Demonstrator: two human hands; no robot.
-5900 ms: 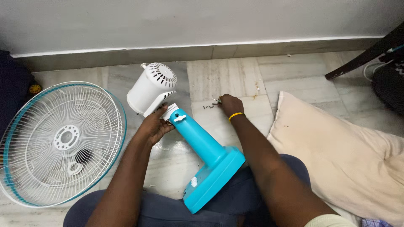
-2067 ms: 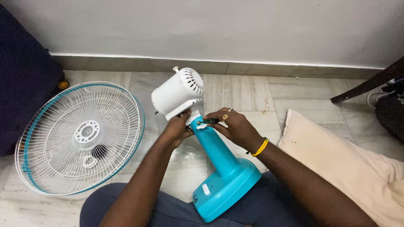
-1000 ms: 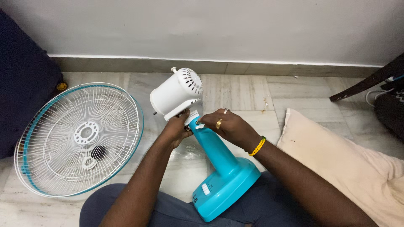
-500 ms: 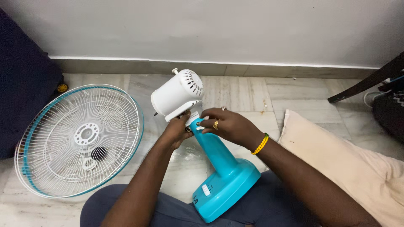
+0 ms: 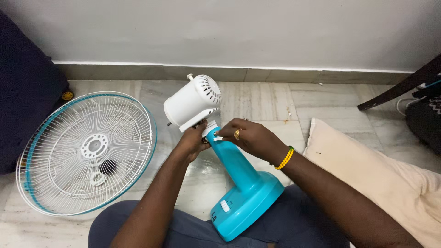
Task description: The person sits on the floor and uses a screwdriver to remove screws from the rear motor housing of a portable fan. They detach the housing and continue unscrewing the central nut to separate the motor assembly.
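At left of the frame, a round wire fan guard (image 5: 87, 151) with a teal rim lies flat on the tiled floor (image 5: 266, 98); a beige cushion (image 5: 381, 179) lies at right. At centre, the teal fan stand (image 5: 239, 179) rests on the person's lap, its base toward the lower edge, the white motor housing (image 5: 193, 102) at its upper end. The left hand (image 5: 193, 142) grips the neck joint closed from below. The right hand (image 5: 250, 138) pinches narrowly at the white collar. Support the housing firmly and keep the stand steady while working the joint.
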